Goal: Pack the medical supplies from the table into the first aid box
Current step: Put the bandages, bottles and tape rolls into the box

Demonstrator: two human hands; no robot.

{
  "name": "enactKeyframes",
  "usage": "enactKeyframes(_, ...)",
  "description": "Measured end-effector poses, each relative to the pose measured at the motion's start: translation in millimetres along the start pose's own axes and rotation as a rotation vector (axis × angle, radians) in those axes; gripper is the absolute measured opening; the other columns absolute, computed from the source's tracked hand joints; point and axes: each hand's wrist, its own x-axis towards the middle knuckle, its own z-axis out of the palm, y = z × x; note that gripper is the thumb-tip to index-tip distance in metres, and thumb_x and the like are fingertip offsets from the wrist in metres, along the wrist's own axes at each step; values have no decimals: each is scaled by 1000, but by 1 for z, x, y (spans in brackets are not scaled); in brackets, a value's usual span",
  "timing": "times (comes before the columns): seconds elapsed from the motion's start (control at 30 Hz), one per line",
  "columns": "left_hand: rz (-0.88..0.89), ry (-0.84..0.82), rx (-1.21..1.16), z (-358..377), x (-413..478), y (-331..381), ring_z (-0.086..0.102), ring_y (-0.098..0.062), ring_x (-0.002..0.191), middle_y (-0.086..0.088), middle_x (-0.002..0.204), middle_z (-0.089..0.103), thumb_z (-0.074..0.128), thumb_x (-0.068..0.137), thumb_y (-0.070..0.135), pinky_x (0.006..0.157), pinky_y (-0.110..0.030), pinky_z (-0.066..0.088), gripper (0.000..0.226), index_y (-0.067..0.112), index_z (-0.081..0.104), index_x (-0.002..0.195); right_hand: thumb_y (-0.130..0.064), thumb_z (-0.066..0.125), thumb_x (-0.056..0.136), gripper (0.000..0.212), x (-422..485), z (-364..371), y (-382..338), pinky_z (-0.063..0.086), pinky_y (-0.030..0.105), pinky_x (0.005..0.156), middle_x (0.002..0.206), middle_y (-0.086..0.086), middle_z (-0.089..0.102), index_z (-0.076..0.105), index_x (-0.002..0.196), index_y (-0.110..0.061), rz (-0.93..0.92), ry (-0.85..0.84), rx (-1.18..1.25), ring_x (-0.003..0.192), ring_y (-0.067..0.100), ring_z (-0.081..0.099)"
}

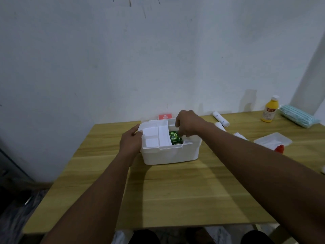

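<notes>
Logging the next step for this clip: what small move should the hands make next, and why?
Probably the right hand should let go of the green pack and lift out of the first aid box toward a white roll. The pack already sits inside, the left hand steadies the insert tray, and supplies remain on the table.

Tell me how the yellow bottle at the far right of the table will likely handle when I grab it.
The yellow bottle stands upright, tall and narrow, so a sideways nudge could tip it. It looks like rigid plastic, probably firm to grip. Its cap appears on, so spilling seems unlikely.
</notes>
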Motion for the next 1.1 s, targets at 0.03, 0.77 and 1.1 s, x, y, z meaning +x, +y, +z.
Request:
enactKeyframes(0.03,6,-1,-1,3,-1,1,59,-28,115,-2,137,59,52,98,19,91,-52,55,41,27,57,138,-2,76,78,29,-2,-7,5,63,40,79,101,17,72,71,106,1,-12,51,7,82,27,74)
enactKeyframes(0.77,58,-68,43,70,-15,11,60,-29,111,-1,128,64,50,94,22,94,-52,53,38,28,65,129,-8,53,85,32,-53,-66,147,48,27,85,122,7,67,73,109,-16,150,222,108,110,24,63)
enactKeyframes(1.1,41,-63,34,72,-13,10,58,-29,112,5,117,60,49,97,20,94,-50,53,38,30,64,130,2,59,89,62,-74,-75,225,47,36,102,150,8,45,52,143,-27,369,-353,-398,131,29,49)
